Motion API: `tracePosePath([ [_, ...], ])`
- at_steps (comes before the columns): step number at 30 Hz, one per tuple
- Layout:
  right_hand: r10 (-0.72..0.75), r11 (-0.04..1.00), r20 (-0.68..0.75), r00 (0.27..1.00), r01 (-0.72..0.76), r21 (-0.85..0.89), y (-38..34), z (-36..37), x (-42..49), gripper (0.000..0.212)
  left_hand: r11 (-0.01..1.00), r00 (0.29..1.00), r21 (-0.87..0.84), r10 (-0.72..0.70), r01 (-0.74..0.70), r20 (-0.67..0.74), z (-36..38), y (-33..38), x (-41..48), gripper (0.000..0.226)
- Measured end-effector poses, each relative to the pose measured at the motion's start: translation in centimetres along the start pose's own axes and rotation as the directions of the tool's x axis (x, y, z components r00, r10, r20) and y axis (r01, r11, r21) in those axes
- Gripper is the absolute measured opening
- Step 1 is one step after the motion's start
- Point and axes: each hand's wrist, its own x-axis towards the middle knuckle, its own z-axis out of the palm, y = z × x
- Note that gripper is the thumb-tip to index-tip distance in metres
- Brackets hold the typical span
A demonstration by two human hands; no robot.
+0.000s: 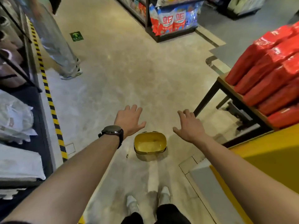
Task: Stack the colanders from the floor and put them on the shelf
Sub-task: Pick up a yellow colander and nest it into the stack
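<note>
Two hands are out ahead, both empty: left hand (129,118) and right hand (190,126), fingers spread and straight, gripping nothing, held well above the floor (113,78). The yellow colander (150,143) sits upright on the floor, between and below them, just ahead of the person's shoes (165,194). A dark edge shows under its rim; cannot tell whether that is a second colander nested beneath. No other colander is visible.

Risks, as judged:
- Lifting by one rim only would tip it, and anything nested below could drop out.
- The table leg (207,98) under the red packs (267,75) is near on the right; a wide swing could clip it.
- Another person (64,54) stands left in the aisle, so turning toward the left shelf (37,120) risks a bump.
- A small object (127,156) lies beside the colander, unidentifiable; it could be trodden on.
</note>
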Motion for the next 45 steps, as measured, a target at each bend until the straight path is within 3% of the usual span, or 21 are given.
tracePosePath([
  [9,0.031,0.999,0.063,0.998,-0.031,0.006,3.4,1.7,0.5,0.073,0.999,0.997,-0.007,0.042,-0.042,0.063,2.8,1.7,1.1,0.063],
  [16,-0.030,1.000,0.082,0.996,0.030,0.004,5.0,3.8,3.2,0.073,0.999,0.998,-0.020,-0.050,0.051,0.050,4.2,2.1,2.7,0.063],
  [21,-0.060,0.998,0.132,0.989,0.059,0.014,5.6,7.7,4.8,0.074,0.993,0.990,-0.088,-0.072,0.083,0.122,8.6,2.7,2.9,0.063],
  [27,-0.056,0.998,0.171,0.984,0.049,0.041,5.5,19.8,8.1,0.069,0.985,0.985,-0.146,-0.067,0.091,0.160,20.8,4.0,5.0,0.063],
  [37,-0.030,0.999,0.137,0.990,0.028,0.015,7.1,52.1,19.0,0.074,0.950,0.973,-0.221,-0.199,0.221,0.120,53.3,3.5,12.9,0.070],
  [45,-0.029,0.997,-0.052,0.998,0.032,0.075,9.0,65.1,26.1,0.082,0.938,0.968,-0.243,-0.250,0.246,0.016,68.5,3.7,17.3,0.076],
])
